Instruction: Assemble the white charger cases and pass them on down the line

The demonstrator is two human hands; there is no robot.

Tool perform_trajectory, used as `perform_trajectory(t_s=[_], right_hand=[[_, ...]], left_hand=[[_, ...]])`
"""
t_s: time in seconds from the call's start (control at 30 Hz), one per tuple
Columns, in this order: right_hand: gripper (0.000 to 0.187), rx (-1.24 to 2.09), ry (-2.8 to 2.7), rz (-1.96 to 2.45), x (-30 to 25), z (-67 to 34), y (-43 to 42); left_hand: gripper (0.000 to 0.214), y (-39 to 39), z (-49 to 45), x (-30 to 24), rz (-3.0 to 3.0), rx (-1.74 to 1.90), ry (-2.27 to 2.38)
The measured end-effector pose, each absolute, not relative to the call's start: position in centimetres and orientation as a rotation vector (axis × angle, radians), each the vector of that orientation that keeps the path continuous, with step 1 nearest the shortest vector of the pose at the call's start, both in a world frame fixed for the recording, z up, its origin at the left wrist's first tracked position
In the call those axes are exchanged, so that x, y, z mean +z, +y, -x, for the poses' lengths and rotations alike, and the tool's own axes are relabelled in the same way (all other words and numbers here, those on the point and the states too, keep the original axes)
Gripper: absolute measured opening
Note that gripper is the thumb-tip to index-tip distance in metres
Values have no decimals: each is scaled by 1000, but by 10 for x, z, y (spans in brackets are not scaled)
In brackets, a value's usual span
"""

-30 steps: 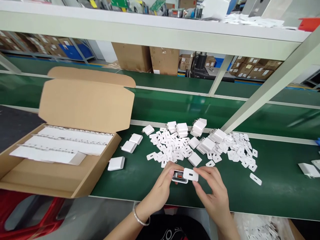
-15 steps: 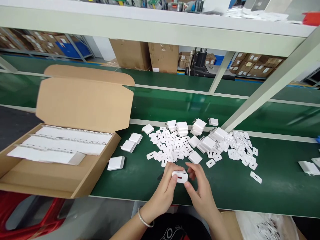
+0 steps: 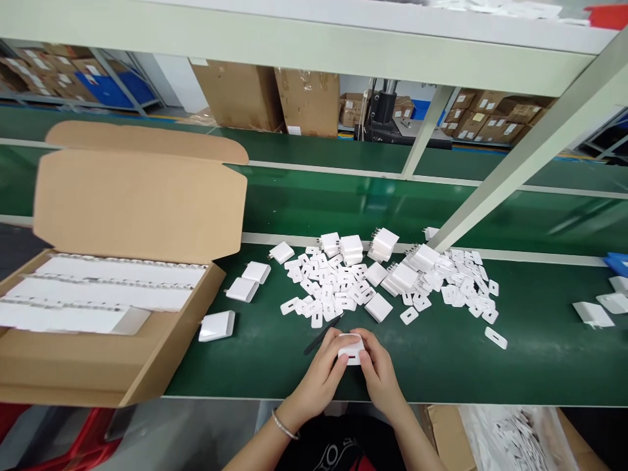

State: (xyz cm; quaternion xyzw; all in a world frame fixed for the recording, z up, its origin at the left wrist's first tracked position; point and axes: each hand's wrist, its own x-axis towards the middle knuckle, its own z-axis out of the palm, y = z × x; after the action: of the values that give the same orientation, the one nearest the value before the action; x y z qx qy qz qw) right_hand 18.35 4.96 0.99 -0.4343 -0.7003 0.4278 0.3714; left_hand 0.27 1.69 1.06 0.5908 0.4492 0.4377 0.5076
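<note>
A white charger [image 3: 351, 347] with a dark slot in its end is held between both hands, above the front part of the green bench [image 3: 441, 366]. My left hand [image 3: 326, 363] grips its left side, thumb near the slotted end. From the right, my right hand [image 3: 380, 369] closes on the same charger with thumb and fingers. Just beyond the left hand lies a dark thin tool, perhaps tweezers [image 3: 321, 335]. Farther back are a heap of small white slotted plates [image 3: 326, 288] and several white chargers [image 3: 384, 243] with metal prongs.
On the left stands an open cardboard box [image 3: 161, 353] with rows of white pieces. More chargers [image 3: 593, 314] lie at far right. A slanted metal post [image 3: 510, 150] rises behind the heap. Below the bench edge sits a bag of white parts [image 3: 520, 438].
My right hand has come in from beside the charger and now grips it together with the left. The camera view has shifted, and the dark thin tool shows more clearly.
</note>
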Motion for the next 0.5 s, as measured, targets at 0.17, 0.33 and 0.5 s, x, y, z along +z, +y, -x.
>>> perform_trajectory(t_s=[0.17,0.33,0.5], right_hand=[[41,1165,-1785,1107,13,-183,48],[40,1220,-1803,1120,13,-181,50],[36,1214,-1757,1151,12,-180,52]], left_hand=[[36,17,-4,6,-1396,1167,1078],[35,17,-4,5,-1421,1221,1090],[39,18,-3,11,-1420,1158,1100]])
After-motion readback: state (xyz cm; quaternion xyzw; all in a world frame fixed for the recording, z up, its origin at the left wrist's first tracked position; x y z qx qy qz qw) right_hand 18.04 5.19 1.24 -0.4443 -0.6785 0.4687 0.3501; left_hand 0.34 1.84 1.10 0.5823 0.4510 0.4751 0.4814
